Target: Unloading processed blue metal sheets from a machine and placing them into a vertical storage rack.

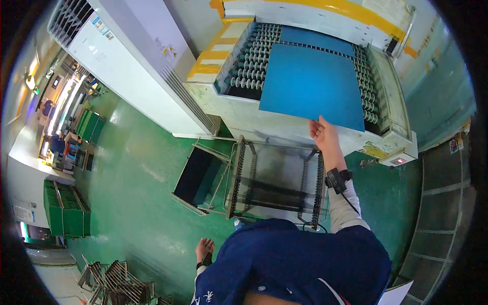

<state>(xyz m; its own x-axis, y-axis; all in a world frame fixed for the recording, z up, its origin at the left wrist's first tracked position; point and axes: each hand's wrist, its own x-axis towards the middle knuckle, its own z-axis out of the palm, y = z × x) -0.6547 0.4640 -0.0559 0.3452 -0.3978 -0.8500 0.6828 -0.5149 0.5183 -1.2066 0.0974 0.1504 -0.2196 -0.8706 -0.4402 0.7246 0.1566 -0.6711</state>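
Your right hand (321,133) reaches out toward twelve o'clock, fingers pinched on the near edge of the blue sheet (311,86), which lies flat over the roller conveyor (254,66) of the white machine (239,114). A second blue sheet (317,39) sits just beyond it at twelve. Directly below the gripped edge stands a wire rack trolley (277,183). Your left hand (204,250) hangs at your side near seven o'clock, fingers loosely spread, holding nothing, above the green floor (132,193). A tall white cabinet (132,66) stands at ten o'clock
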